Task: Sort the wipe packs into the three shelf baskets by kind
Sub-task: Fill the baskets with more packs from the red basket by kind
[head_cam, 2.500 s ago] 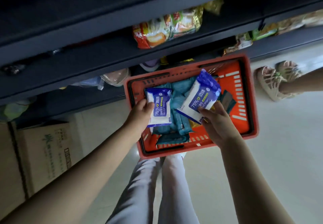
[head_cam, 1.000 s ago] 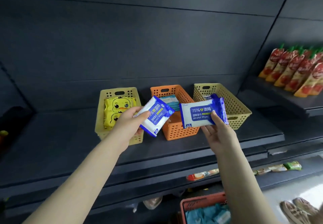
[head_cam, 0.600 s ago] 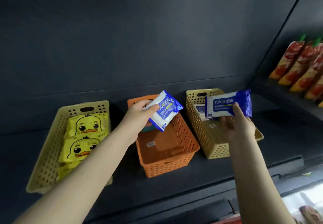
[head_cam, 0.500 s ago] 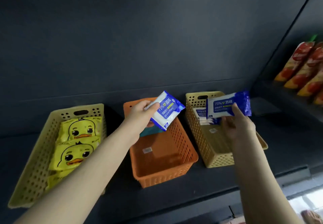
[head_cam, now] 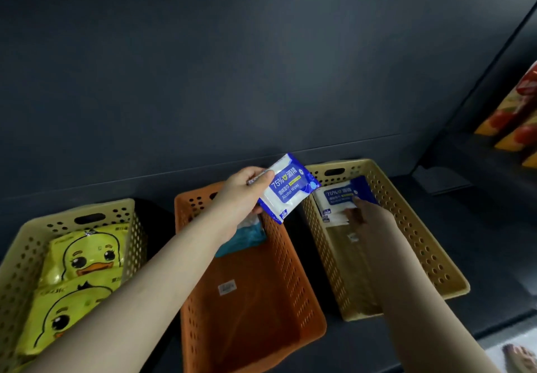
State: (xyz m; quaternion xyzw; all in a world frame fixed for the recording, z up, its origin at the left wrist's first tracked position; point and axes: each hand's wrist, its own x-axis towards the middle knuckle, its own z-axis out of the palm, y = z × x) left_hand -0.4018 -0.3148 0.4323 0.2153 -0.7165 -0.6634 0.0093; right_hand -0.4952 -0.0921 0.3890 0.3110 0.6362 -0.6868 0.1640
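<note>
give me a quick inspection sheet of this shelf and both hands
surface: dark shelf with three baskets side by side.
job's things: duck packs in left basket; teal pack in orange basket; alcohol wipe packs in right basket; raised alcohol pack in the air over the orange basket's far end.
clutter: nothing seen.
hands: left hand pinches the raised alcohol pack; right hand touches the alcohol wipe packs, grip blurred.
cables: nothing seen.
surroundings: red-orange pouches on the neighbouring shelf; a foot at bottom right.

pouches (head_cam: 520,116): red-orange, far right on side shelf (head_cam: 470,151) | foot (head_cam: 520,358): bottom right corner | back panel (head_cam: 232,52): dark grey
</note>
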